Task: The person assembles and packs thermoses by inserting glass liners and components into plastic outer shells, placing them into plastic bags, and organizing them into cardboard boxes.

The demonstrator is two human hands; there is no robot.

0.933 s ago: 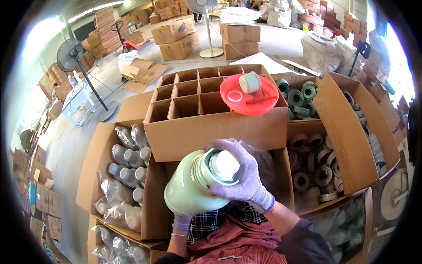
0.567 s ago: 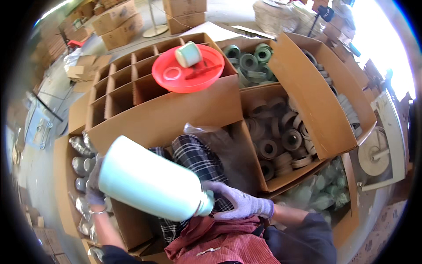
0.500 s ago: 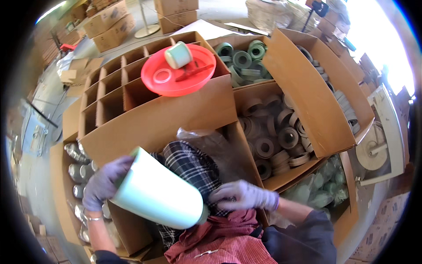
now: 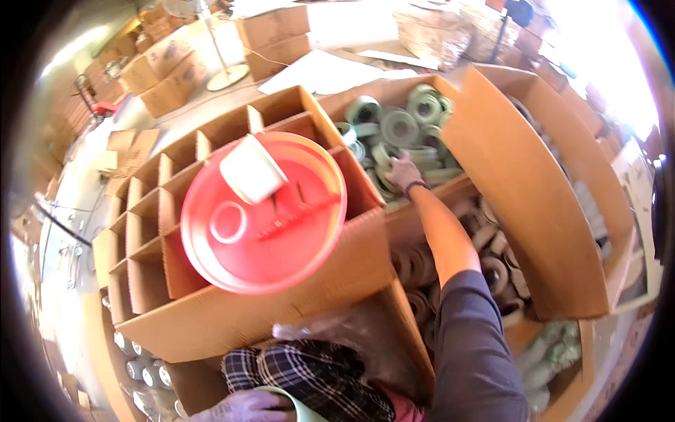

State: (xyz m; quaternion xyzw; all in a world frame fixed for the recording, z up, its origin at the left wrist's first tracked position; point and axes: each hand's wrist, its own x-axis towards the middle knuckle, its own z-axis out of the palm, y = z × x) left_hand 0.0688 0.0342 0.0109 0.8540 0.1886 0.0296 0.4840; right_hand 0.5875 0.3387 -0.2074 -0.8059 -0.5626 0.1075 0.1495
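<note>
At the lower edge, my gloved left hand (image 4: 242, 408) is closed around a mint-green tapered cylinder (image 4: 302, 408), most of which is cut off by the frame. A rounded, open-looking rim shows beside my fingers. My right arm stretches far forward into a carton of pale green plastic rings (image 4: 399, 129). There my gloved right hand (image 4: 403, 172) has its fingers curled against a tilted green ring (image 4: 384, 155) in the pile; the fingertips are partly hidden. My knees in dark plaid cloth (image 4: 309, 369) lie between the boxes.
On the divided carton (image 4: 281, 316) rests a red basin (image 4: 302, 264) holding a pale cup (image 4: 252, 169), a clear ring (image 4: 228, 221) and a red tool. Grey rings (image 4: 496, 274) fill a nearer carton. A raised cardboard flap (image 4: 527, 197) stands at right; bagged parts (image 4: 552, 362) lie below.
My right hand has gone from beside my lap forward into the green rings. My left hand has lowered the cylinder to the bottom edge. The view has shifted, bringing the basin lower.
</note>
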